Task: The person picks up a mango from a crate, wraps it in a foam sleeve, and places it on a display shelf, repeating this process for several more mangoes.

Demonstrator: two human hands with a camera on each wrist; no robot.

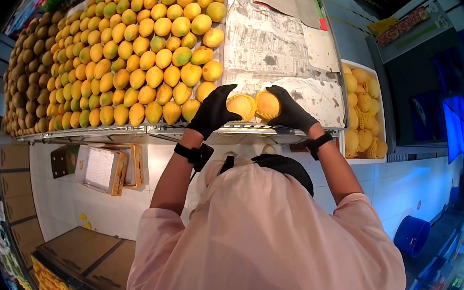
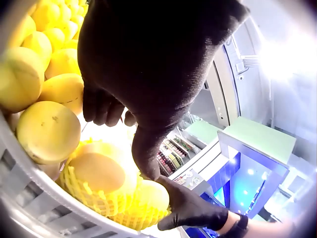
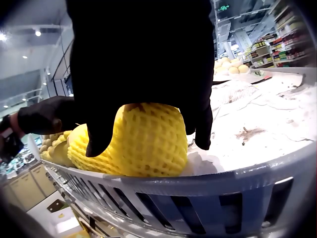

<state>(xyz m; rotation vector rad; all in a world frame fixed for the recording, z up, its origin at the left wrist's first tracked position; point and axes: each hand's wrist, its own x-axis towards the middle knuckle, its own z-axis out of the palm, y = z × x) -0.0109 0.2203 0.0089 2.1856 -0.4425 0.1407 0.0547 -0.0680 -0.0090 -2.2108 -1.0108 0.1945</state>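
Note:
Two round yellow fruits in yellow foam nets sit side by side at the display's front edge. My gloved right hand [image 1: 292, 109] grips the right netted fruit [image 3: 151, 141], thumb and fingers down on either side of it. Beside the left netted fruit [image 1: 241, 107] is my gloved left hand [image 1: 213, 111], its thumb and fingers spread apart. In the left wrist view, the left hand [image 2: 143, 69] hangs over that fruit, with the thumb tip close to the right hand.
Rows of mangoes [image 1: 147, 57] cover the display to the left, beyond them brown fruits [image 1: 29, 71]. Paper [image 1: 266, 43] lines the right part. A slatted grey rim [image 3: 237, 186] runs along the front. A white box [image 1: 374, 74] of netted fruits stands right; cartons [image 1: 97, 166] lie on the floor.

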